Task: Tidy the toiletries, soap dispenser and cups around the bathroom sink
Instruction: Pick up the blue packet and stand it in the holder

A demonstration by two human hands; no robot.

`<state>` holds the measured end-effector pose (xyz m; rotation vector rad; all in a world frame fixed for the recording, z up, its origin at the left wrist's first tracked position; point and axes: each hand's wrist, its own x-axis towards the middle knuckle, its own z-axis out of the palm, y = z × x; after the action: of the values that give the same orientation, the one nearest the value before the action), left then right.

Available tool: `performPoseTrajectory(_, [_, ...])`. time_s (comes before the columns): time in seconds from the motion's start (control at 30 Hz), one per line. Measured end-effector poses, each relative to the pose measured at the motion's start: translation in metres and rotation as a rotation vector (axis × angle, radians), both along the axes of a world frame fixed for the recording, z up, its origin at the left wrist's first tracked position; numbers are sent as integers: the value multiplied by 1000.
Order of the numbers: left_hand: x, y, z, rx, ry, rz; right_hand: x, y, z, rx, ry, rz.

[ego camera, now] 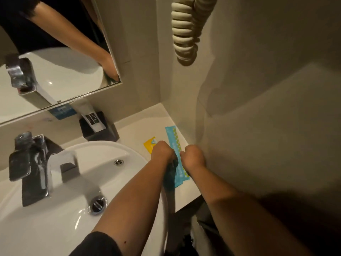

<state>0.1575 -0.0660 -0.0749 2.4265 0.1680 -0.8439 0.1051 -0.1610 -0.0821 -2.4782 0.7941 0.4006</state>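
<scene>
A long blue toiletry packet (173, 137) lies on the white counter (140, 130) to the right of the sink (103, 157). My left hand (162, 151) and my right hand (193, 156) are both down on it, fingers curled at its two long edges. Their fingertips are hidden, so the grip itself is unclear. A small yellow sachet (149, 145) lies just left of my left hand, partly covered by it. A black square holder (108, 133) with a white tube (92, 118) in it stands at the back of the counter.
The chrome faucet (36, 163) stands at the left of the basin, with the drain (97, 202) below it. A mirror (60, 71) hangs on the back wall. A coiled cream cord (184, 34) dangles from above. The side wall (258, 126) runs close along the counter's right edge.
</scene>
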Motion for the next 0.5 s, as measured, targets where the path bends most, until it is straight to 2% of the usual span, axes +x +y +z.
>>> performPoseTrajectory(0.13, [-1, -1, -6, -34, 11, 30, 5, 1, -1, 30, 74, -17])
performPoseTrajectory(0.27, [-2, -3, -6, -121, -32, 70, 7, 2, -4, 124, 56, -82])
performPoseTrajectory(0.5, [1, 9, 22, -320, -133, 131, 8, 0, 7, 535, -163, -258])
